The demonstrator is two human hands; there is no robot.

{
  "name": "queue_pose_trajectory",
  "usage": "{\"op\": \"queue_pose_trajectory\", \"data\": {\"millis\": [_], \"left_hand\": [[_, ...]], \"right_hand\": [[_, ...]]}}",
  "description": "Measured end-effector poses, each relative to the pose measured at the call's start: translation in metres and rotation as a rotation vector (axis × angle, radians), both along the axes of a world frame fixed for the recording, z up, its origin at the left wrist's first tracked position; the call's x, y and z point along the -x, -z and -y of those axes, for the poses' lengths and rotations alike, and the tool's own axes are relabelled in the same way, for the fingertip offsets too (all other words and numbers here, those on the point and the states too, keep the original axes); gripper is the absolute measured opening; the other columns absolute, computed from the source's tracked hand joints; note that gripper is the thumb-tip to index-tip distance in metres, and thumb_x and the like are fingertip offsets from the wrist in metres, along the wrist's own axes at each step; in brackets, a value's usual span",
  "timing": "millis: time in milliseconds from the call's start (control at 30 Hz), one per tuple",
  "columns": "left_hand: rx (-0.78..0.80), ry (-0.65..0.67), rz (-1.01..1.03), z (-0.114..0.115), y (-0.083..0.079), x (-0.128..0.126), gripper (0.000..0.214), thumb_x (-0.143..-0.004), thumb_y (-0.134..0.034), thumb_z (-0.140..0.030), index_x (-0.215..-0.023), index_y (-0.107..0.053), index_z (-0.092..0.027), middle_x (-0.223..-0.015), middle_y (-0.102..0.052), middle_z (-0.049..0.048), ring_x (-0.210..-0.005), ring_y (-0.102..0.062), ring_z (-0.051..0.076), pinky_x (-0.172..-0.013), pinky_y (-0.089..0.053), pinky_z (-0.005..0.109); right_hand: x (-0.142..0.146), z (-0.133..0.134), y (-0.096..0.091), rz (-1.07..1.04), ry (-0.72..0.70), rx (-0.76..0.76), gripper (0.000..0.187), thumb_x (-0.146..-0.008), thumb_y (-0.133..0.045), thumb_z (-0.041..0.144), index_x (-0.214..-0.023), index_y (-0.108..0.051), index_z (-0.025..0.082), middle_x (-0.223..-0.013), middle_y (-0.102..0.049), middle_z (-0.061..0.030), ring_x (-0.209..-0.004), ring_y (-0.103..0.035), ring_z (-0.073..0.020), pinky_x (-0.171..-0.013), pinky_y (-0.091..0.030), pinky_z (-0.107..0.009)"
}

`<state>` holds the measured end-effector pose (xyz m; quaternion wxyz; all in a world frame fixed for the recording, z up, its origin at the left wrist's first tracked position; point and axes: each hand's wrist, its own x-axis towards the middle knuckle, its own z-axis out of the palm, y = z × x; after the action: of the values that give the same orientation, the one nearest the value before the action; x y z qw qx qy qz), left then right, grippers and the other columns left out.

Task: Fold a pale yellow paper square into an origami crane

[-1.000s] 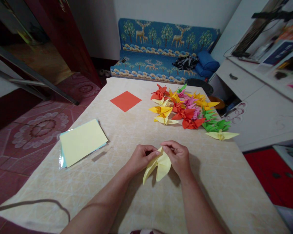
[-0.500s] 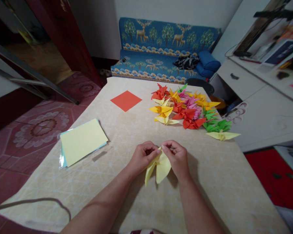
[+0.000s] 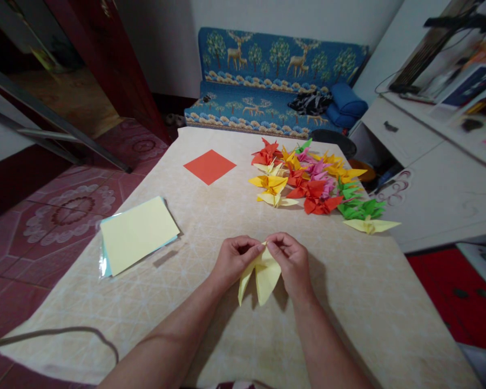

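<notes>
A pale yellow origami crane (image 3: 267, 275) is pinched by both hands above the table, its two pointed flaps hanging down toward me. My left hand (image 3: 240, 257) closes thumb and finger on its top left side. On the upper right, my right hand (image 3: 290, 258) grips the same paper, the two thumb tips almost meeting at its top point. The folds under my fingertips are hidden. Beyond my hands lies a group of finished paper cranes (image 3: 311, 189) in red, orange, yellow, pink and green, with a pale yellow crane (image 3: 370, 225) at its near right edge.
A red paper square (image 3: 210, 167) lies flat at the far left of the table (image 3: 210, 216). Nearer, a stack of pale yellow paper (image 3: 140, 235) rests on a clear plastic wrapper. A cable (image 3: 76, 330) crosses the near left corner. A blue sofa (image 3: 263, 102) stands behind.
My hands and the yellow crane have shifted slightly left. Its hanging flaps have tilted a little, while both pinches stay at the top. The other papers lie as before.
</notes>
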<state>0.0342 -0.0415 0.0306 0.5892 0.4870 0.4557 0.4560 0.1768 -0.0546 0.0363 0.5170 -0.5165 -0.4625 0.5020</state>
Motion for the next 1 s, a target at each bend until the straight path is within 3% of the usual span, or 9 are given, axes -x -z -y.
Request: {"op": "queue_pose_trajectory", "data": {"millis": [200,400,733,900,1000], "left_hand": [[0.042,0.016,0.004,0.0009,0.0003,-0.0002,0.028,-0.071,-0.071,-0.038,-0.074,-0.073,-0.010,-0.063,-0.066,0.0050,-0.054,-0.053,0.010,-0.050,-0.039,0.020],[-0.002,0.031,0.011,0.0007,-0.0034,-0.0008,0.026,-0.071,-0.071,-0.036,-0.077,-0.075,-0.011,-0.068,-0.069,0.0058,-0.057,-0.056,0.011,-0.052,-0.041,0.020],[0.003,0.005,0.011,0.0009,0.0019,-0.0008,0.026,-0.073,-0.069,-0.035,-0.076,-0.074,-0.010,-0.065,-0.068,0.0053,-0.056,-0.056,0.012,-0.052,-0.041,0.021],[-0.033,0.023,-0.033,0.0003,0.0022,-0.0003,0.028,-0.073,-0.067,-0.037,-0.077,-0.075,-0.010,-0.066,-0.069,0.0062,-0.056,-0.056,0.013,-0.052,-0.041,0.021],[-0.066,0.064,-0.071,0.0006,0.0013,0.0006,0.028,-0.075,-0.067,-0.037,-0.078,-0.075,-0.010,-0.067,-0.069,0.0063,-0.058,-0.056,0.013,-0.054,-0.041,0.021]], "right_hand": [[-0.0003,0.0005,-0.0001,-0.012,0.032,0.011,0.015,-0.073,-0.066,0.030,-0.081,-0.063,0.018,-0.063,-0.060,0.0007,-0.051,-0.053,-0.0114,-0.047,-0.041,-0.021],[0.0007,-0.0009,0.0032,-0.086,0.116,-0.034,0.023,-0.071,-0.069,0.024,-0.091,-0.060,0.018,-0.077,-0.062,-0.0012,-0.067,-0.059,-0.0129,-0.058,-0.045,-0.021],[0.0029,0.0007,-0.0004,0.062,0.049,-0.092,0.026,-0.072,-0.068,0.029,-0.095,-0.058,0.020,-0.081,-0.060,-0.0012,-0.068,-0.056,-0.0133,-0.058,-0.045,-0.022],[0.0014,-0.0006,0.0012,0.212,0.034,-0.074,0.016,-0.074,-0.067,0.032,-0.075,-0.060,0.018,-0.067,-0.057,0.0007,-0.058,-0.051,-0.0122,-0.053,-0.041,-0.021],[-0.0006,-0.0010,0.0007,0.248,0.020,-0.142,0.018,-0.077,-0.063,0.030,-0.065,-0.058,0.017,-0.064,-0.054,0.0010,-0.061,-0.050,-0.0124,-0.055,-0.040,-0.021]]}}
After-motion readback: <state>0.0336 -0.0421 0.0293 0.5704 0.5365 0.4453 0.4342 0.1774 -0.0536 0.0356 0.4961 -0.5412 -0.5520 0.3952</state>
